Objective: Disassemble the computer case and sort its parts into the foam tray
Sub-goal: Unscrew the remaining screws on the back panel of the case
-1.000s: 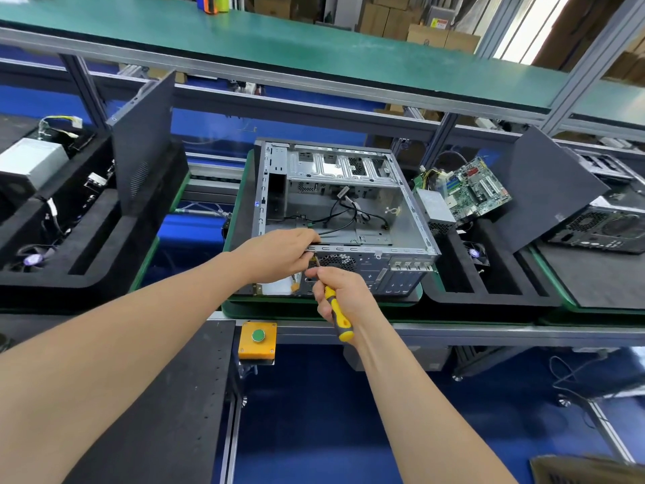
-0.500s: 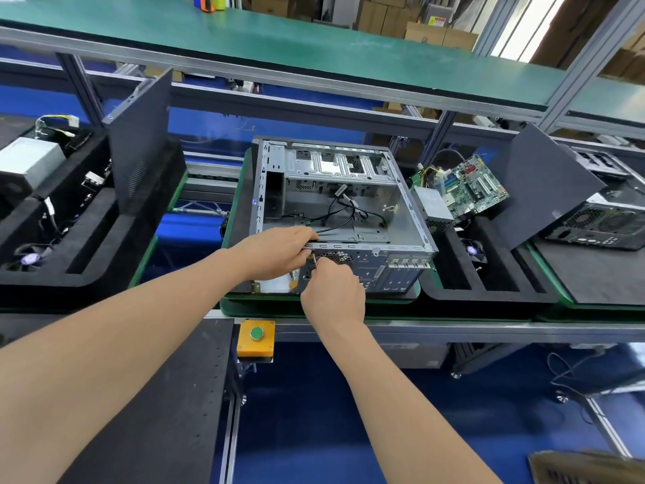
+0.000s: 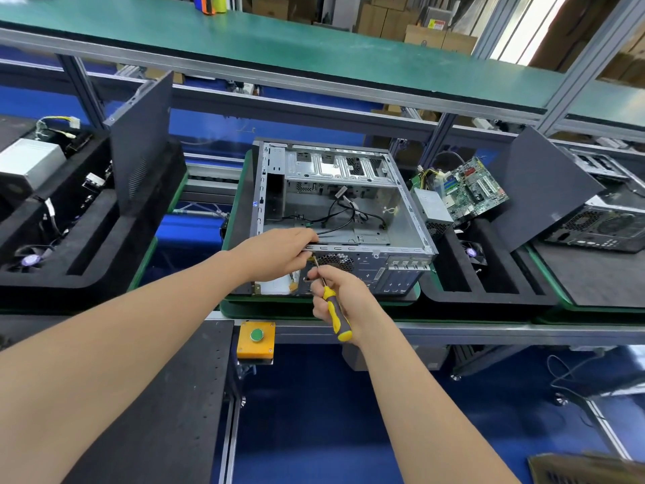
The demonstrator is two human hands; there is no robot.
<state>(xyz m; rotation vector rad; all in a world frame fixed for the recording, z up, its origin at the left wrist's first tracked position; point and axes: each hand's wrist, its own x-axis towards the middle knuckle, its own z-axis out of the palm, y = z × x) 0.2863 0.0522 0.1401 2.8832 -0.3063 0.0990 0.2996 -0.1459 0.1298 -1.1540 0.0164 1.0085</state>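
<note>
Grey steel, stripped almost bare: one computer case [image 3: 331,190] lies on its side, open face up, on a green pallet [image 3: 233,309] at the middle of the bench, with a few black cables [image 3: 343,211] loose inside. Two bare hands work at its near edge. The left hand [image 3: 275,255] curls its fingers over the case's top rail and grips it. The right hand [image 3: 349,298] is wrapped round the yellow-and-black handle of a single screwdriver [image 3: 333,310], whose tip meets the rear panel just beside the round fan grille [image 3: 335,262].

Two black foam trays flank the case. The right foam tray [image 3: 488,295] holds one power supply [image 3: 432,206], one green motherboard [image 3: 476,190], one small fan [image 3: 472,253] and one dark side panel [image 3: 537,190] leaning upright. The left foam tray [image 3: 90,246] carries a like set: one silver power unit [image 3: 31,164], one fan with a purple hub [image 3: 30,260] and one leaning panel [image 3: 143,144].

A second case [image 3: 603,228] rests at far right. Below the bench edge, one yellow box bears one green button [image 3: 256,335]. A yellow label [image 3: 438,24] shows on one of the cardboard cartons behind the upper shelf; its writing is too small to read, as are the motherboard's markings.
</note>
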